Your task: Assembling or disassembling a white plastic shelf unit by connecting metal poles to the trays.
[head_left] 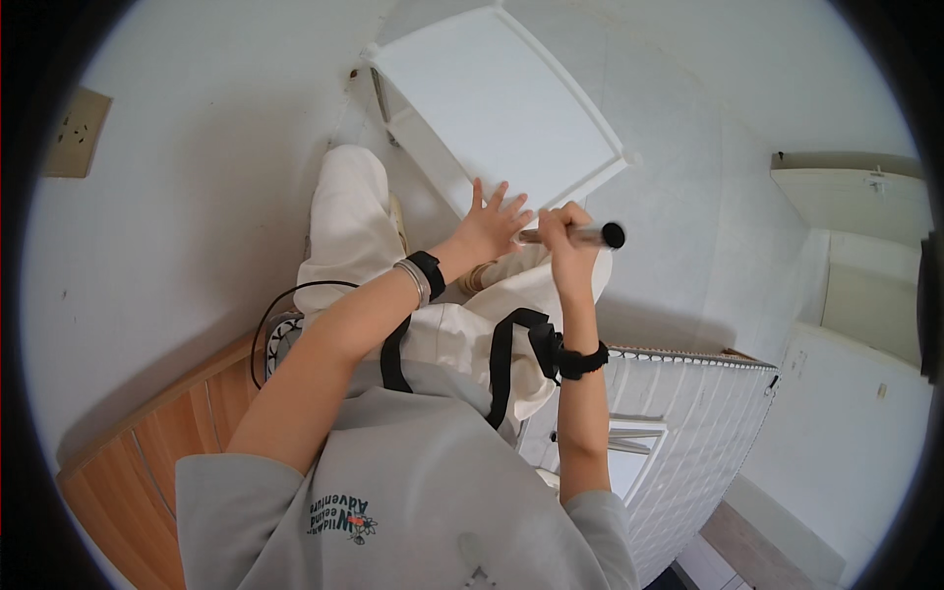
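My right hand (567,241) is closed around a slim tool with a silver shaft and a black round end (600,234), held sideways in front of me. My left hand (489,226) has its fingers spread and rests against the near edge of a white flat panel (492,98) of a small white furniture piece. The tool's other end lies hidden behind my left hand. Both wrists wear black bands, and the left also has a silver bracelet. My legs in cream trousers (349,216) lie below the hands.
A white wall (197,197) with a beige socket plate (77,133) is on the left. A wooden cabinet edge (147,442) runs at the lower left. A white ribbed panel (688,413) stands at the lower right, and a cream cupboard (855,197) at far right.
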{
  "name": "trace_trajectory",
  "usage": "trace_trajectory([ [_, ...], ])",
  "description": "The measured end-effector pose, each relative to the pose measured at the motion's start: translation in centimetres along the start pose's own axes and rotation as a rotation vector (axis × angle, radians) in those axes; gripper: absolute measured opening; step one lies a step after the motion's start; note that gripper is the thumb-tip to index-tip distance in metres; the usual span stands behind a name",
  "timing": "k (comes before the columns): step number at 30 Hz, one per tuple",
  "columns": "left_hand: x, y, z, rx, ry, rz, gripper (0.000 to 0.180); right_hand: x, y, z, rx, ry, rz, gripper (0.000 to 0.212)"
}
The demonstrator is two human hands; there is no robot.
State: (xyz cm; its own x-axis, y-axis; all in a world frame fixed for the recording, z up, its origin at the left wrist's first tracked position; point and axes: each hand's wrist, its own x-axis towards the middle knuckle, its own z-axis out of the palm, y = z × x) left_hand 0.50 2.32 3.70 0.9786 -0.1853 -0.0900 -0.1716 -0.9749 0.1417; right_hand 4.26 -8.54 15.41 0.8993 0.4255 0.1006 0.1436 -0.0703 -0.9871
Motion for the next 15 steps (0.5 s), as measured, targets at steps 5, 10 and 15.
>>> trace_trajectory([
  [5, -0.2, -0.6, 0.3, -0.089, 0.101, 0.01, 0.064, 1.4, -1.1, -0.5, 0.247, -0.007, 0.182, 0.025],
  [10, -0.6, -0.6, 0.1, -0.031, 0.101, 0.035, 0.062, -1.1, -1.5, 1.4, -0.113, 0.044, 0.053, 0.028],
  [15, -0.8, -0.6, -0.1, -0.026, 0.101, 0.041, 0.062, 0.3, -0.4, 0.8, 0.031, 0.088, -0.062, 0.029],
])
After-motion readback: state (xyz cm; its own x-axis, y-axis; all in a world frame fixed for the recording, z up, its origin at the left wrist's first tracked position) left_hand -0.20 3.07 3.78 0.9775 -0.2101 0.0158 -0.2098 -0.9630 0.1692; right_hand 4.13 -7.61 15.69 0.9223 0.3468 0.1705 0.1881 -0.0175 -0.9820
